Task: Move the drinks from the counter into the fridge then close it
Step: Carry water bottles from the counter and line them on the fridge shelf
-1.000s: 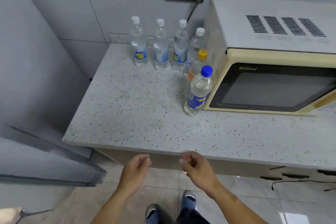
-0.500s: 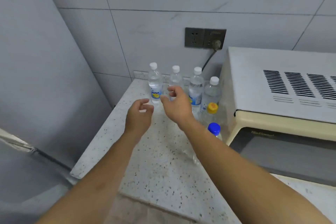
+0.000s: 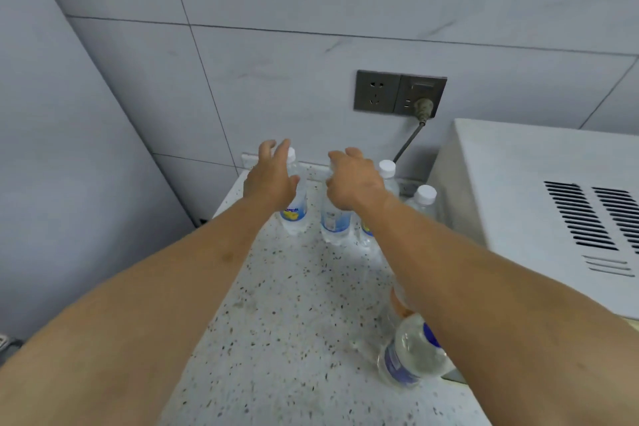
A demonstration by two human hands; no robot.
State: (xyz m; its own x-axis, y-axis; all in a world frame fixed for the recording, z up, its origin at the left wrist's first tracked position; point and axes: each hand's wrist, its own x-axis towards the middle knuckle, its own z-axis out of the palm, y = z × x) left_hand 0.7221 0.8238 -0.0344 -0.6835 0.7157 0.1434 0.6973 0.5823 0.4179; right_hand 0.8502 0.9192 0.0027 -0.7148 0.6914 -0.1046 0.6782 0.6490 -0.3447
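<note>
Speckled counter [image 3: 287,339]: left hand [image 3: 269,180] spread beside yellow-labelled bottle [image 3: 294,214], right hand [image 3: 352,183] curled around blue-labelled bottle [image 3: 333,221], print illegible.

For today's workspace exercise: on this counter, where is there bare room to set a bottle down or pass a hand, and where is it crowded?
Free: the speckled counter between the two forearms, from the front edge up to the back row, and its left strip by the grey side panel. Crowded: the back, where the left hand and right hand reach among the water bottles, and along the microwave, beside the blue-capped bottle.
</note>
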